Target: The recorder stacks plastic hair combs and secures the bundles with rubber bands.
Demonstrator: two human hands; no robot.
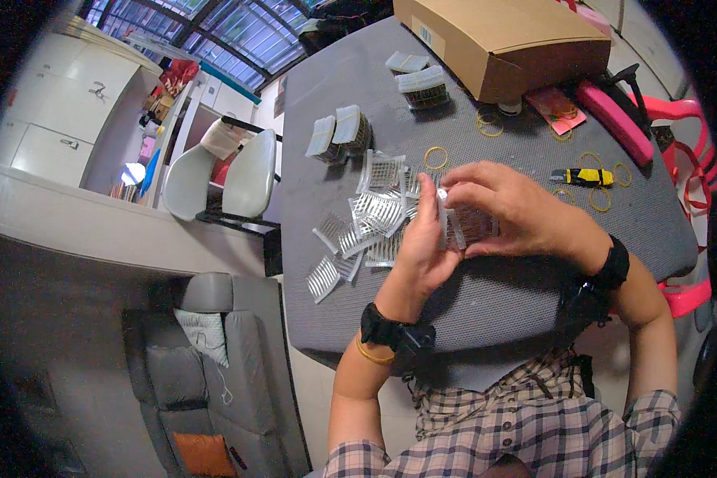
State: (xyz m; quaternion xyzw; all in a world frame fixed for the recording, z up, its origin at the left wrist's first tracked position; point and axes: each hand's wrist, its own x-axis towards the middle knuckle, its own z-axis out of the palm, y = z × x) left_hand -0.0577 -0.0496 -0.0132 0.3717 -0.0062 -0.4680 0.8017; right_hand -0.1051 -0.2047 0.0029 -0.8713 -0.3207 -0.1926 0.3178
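Over the near middle of the grey table, my left hand and my right hand are closed round a small stack of clear plastic packets. My left palm and thumb press one side, while the right fingers curl over the far side and partly hide it. A loose heap of similar clear packets with dark stripes inside lies left of my left hand. Just beyond my fingers is a rubber band. Another rubber band circles my left wrist below a black strap.
Banded packet stacks stand farther back. A brown cardboard box fills the far right. Nearby lie a long pink case, a pink packet, a yellow-black cutter and several rubber bands. A chair stands left.
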